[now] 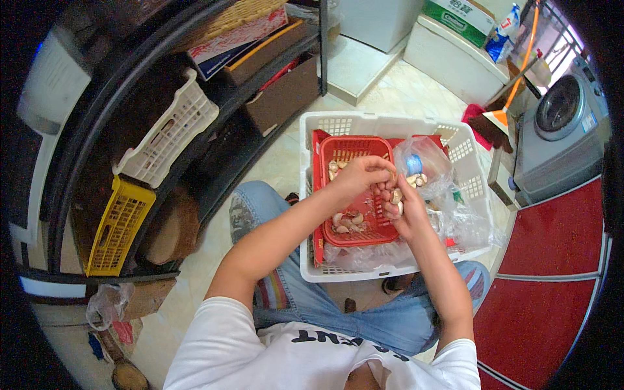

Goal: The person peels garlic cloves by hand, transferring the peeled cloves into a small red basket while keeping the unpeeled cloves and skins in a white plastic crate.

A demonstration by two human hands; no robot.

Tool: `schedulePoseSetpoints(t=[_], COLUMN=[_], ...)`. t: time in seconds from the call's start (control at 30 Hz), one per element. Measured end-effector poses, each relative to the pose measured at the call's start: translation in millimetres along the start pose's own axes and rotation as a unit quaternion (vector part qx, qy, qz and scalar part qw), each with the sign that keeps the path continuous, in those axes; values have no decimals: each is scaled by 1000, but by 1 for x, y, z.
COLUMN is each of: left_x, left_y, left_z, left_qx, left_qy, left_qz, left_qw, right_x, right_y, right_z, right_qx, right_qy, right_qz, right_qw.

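Above the right side of a red plastic basket [358, 241], my two hands meet at the fingertips. My right hand [408, 207] cradles several garlic cloves [396, 196] in its palm and fingers. The fingers of my left hand [363, 175] are pinched together beside it; whether they hold a piece is too small to tell. More cloves [348, 222] lie in the basket's near end, and others [336, 166] at its far end, partly behind my left hand. The basket rests inside a large white plastic crate [360, 278]. Beyond my right hand are further pale cloves [420, 180] by a clear plastic bag [429, 151].
A dark shelf [229, 107] with a white crate [170, 131] and a yellow crate [119, 226] stands at left. Red cabinet fronts [541, 287] and a washing machine [560, 122] are at right, near a broom [499, 117]. My knees flank the large crate.
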State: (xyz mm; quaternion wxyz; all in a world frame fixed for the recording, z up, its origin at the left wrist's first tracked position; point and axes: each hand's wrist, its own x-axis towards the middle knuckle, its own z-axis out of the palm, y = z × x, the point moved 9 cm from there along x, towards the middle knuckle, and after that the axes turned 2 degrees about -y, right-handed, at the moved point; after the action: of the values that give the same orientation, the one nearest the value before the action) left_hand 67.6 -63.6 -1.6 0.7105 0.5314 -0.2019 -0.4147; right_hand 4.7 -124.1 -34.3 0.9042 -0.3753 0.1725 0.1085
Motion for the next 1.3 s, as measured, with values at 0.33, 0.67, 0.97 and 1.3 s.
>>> schedulePoseSetpoints(t=[0.33, 0.67, 0.97, 1.3], left_x=[7, 4, 6, 4], left_y=[-6, 12, -11, -39], left_z=[-7, -26, -17, 0], left_qx=[-144, 450, -2, -212], left_qy=[-17, -22, 27, 51], left_qz=[13, 65, -58, -118], left_qw=[989, 891, 998, 969], right_x=[0, 0, -3, -5], right_y=[-7, -20, -36, -46], right_z=[7, -4, 6, 16], right_qx=[-62, -60, -105, -260], right_qy=[-4, 18, 24, 10], right_qz=[-20, -74, -116, -163], right_qw=[998, 995, 987, 951])
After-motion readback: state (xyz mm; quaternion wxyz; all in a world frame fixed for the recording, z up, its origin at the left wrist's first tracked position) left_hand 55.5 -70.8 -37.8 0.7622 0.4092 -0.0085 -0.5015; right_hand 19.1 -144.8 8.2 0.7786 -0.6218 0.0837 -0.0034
